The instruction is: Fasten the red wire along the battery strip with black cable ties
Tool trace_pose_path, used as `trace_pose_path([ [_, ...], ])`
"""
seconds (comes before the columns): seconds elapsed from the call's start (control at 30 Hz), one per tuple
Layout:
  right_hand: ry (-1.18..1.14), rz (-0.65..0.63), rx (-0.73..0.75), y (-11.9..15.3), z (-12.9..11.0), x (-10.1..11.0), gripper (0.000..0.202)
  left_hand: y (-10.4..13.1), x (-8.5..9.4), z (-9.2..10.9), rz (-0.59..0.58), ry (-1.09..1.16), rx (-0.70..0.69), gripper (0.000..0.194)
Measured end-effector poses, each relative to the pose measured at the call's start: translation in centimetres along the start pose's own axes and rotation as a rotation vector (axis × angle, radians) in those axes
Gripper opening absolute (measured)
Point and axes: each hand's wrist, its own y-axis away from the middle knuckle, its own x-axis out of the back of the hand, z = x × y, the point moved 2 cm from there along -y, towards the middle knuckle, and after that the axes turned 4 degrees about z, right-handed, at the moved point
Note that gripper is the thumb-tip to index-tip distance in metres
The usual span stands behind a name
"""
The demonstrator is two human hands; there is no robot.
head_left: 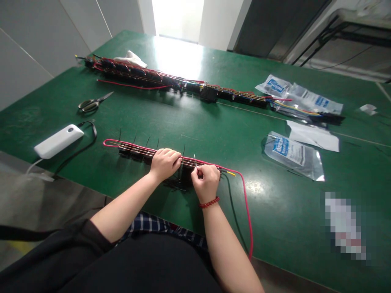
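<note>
A long black strip point(134, 152) with several thin wires along its top lies near the table's front edge. Thin black cable ties point(184, 150) stand up from it at intervals. A red cable point(247, 203) runs along the strip, loops back at the left end and hangs over the table edge at the right. My left hand point(165, 164) is wrapped over the middle of the strip. Just right of it, my right hand point(207, 179) is closed in a pinch at the strip's wires, beside an upright cable tie; its fingertips partly hide what they hold.
Farther back lies a longer wired strip point(189, 86) beside a white cloth point(131, 59). Scissors point(90, 106) and a white power bank point(59, 141) with a black cable are at left. Plastic bags point(295, 156) and white paper point(314, 135) lie at right. A pixelated patch covers something front right.
</note>
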Motion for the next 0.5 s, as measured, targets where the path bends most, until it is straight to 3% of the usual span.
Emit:
trace_pose_path([
  [0.13, -0.019, 0.006, -0.013, -0.1, 0.1, -0.1, 0.018, 0.0, 1.2, -0.5, -0.017, 0.109, -0.037, 0.025],
  [0.3, -0.04, 0.008, -0.029, 0.0, 0.2, -0.2, 0.015, 0.8, 3.3, -2.0, 0.031, 0.094, 0.03, 0.022],
  [0.5, -0.026, 0.002, -0.019, 0.0, 0.2, -0.2, 0.016, 2.0, 3.3, -3.2, 0.012, 0.05, 0.024, 0.024],
])
